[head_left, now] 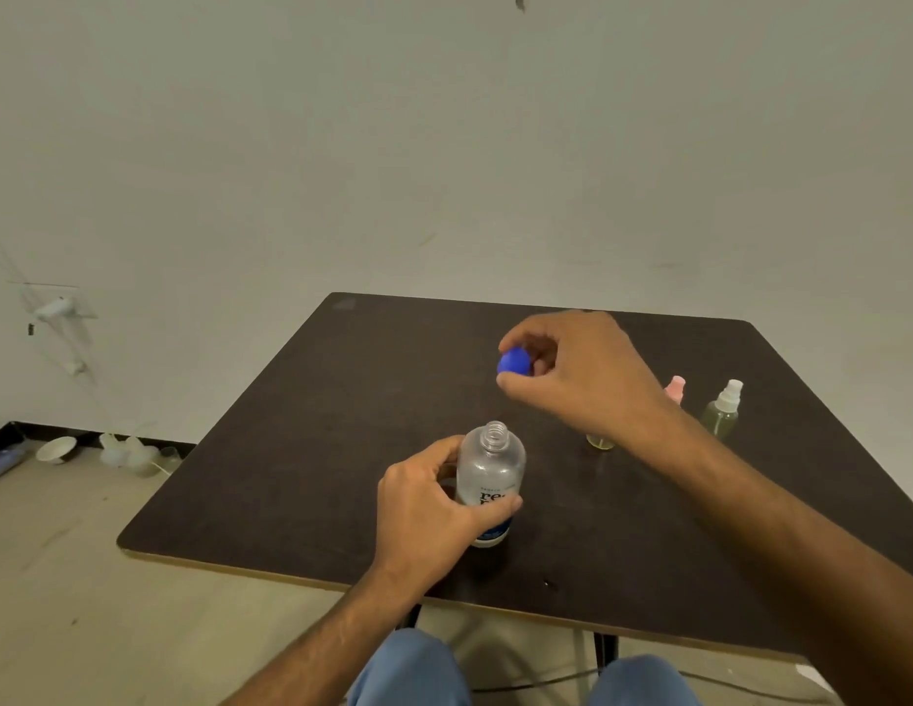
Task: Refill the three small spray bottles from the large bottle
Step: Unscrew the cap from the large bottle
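My left hand (434,507) grips the large bottle (490,481), upright and uncapped on the desk (291,476). Beyond it, my right hand (571,369) pinches its blue cap (514,361) in the air. Small spray bottles (722,410) stand farther right.

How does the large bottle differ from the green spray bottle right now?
The large bottle is uncapped, its threaded neck open; the green spray bottle has its white sprayer top on. The large bottle is gripped by the left hand; the green spray bottle stands free near the table's right edge. The large bottle is clear with a printed label; the green one is tinted and plain. Both stand upright on the table.
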